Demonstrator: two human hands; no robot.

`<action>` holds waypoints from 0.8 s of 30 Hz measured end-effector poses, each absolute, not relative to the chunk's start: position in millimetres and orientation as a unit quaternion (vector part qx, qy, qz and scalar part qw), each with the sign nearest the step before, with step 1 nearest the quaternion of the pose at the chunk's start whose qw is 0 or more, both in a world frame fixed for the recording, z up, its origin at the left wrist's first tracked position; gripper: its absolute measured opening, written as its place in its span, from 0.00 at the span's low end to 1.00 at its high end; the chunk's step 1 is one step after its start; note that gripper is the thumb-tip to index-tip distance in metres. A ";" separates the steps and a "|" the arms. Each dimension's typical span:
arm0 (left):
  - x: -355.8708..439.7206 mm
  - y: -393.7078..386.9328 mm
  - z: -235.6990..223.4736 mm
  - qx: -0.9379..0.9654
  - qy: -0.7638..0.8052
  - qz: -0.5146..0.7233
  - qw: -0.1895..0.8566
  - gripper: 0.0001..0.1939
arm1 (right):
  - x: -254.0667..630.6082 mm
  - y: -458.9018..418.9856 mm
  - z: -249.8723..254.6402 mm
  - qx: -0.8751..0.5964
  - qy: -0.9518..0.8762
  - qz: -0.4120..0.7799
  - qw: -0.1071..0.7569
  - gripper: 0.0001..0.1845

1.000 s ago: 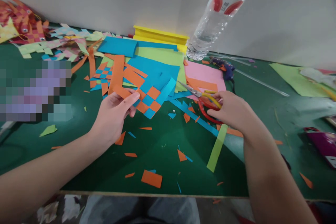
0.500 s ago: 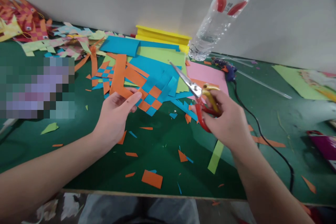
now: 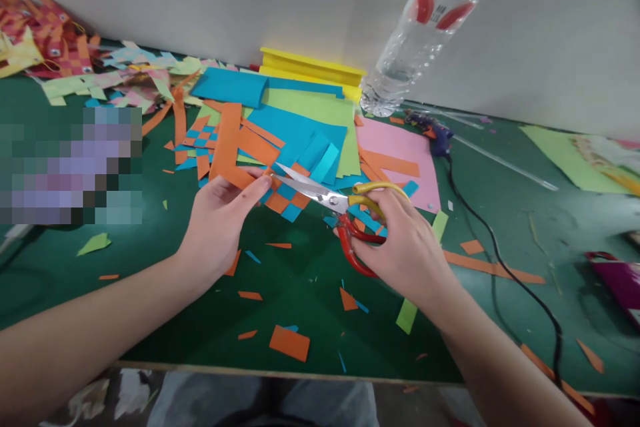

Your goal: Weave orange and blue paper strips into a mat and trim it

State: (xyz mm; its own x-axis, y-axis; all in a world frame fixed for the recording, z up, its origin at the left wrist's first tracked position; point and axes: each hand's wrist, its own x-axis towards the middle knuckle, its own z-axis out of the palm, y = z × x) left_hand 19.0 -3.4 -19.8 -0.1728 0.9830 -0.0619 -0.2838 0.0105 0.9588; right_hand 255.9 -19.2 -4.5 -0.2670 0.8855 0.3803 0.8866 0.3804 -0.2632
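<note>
My left hand (image 3: 223, 217) pinches a woven piece of orange and blue paper strips (image 3: 285, 203) between thumb and fingers. Long orange and blue strip ends stick out from its weave, away from me. In my right hand (image 3: 407, 237) is a pair of scissors (image 3: 327, 200) with one red and one yellow handle. Their blades are parted and lie over the woven piece, the tips close to my left thumb. Part of the weave is hidden by the blades. Behind my left hand lies another blue and orange checkered paper piece (image 3: 200, 140).
Blue, green and pink paper sheets (image 3: 395, 133) lie behind my hands. A clear bottle (image 3: 400, 53) stands near the wall, beside a glue gun (image 3: 437, 137) whose black cord (image 3: 480, 223) runs along the right. Paper scraps (image 3: 290, 342) litter the green table. Woven paper fish (image 3: 55, 40) are heaped back left.
My right hand has brought the scissors left and down, from above the pink paper to over the woven piece, and the blades have parted. My left hand stays almost still.
</note>
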 end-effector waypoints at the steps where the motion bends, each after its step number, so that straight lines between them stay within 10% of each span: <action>1: 18.8 -3.6 -20.7 0.372 0.475 0.599 0.526 0.08 | 255.6 -19.4 -4.4 -0.556 -0.797 -0.003 0.235 0.17; 24: 22.9 -3.1 -20.6 0.370 0.455 0.586 0.559 0.10 | 259.2 -19.1 -6.7 -0.545 -0.802 -0.027 0.243 0.16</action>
